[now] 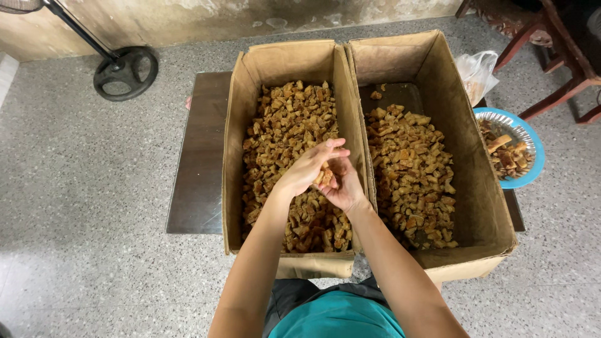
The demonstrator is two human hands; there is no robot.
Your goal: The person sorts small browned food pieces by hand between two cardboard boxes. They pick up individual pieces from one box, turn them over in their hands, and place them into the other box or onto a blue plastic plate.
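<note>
Two open cardboard boxes stand side by side on a dark low table (197,156). The left box (233,156) is filled with several small brown dried chunks (282,125). The right box (476,188) holds a shallower heap of similar chunks (410,163), with bare dark bottom at its far end. Both hands meet over the left box near its right wall. My right hand (344,184) is cupped palm up with a few brown pieces (324,176) in it. My left hand (308,168) lies over it, fingers pinching those pieces.
A blue-rimmed bowl (532,144) with larger brown pieces sits right of the boxes, a clear plastic bag (479,72) behind it. Red wooden chair legs (563,62) stand at the upper right. A black round stand base (125,72) rests on the speckled floor at upper left.
</note>
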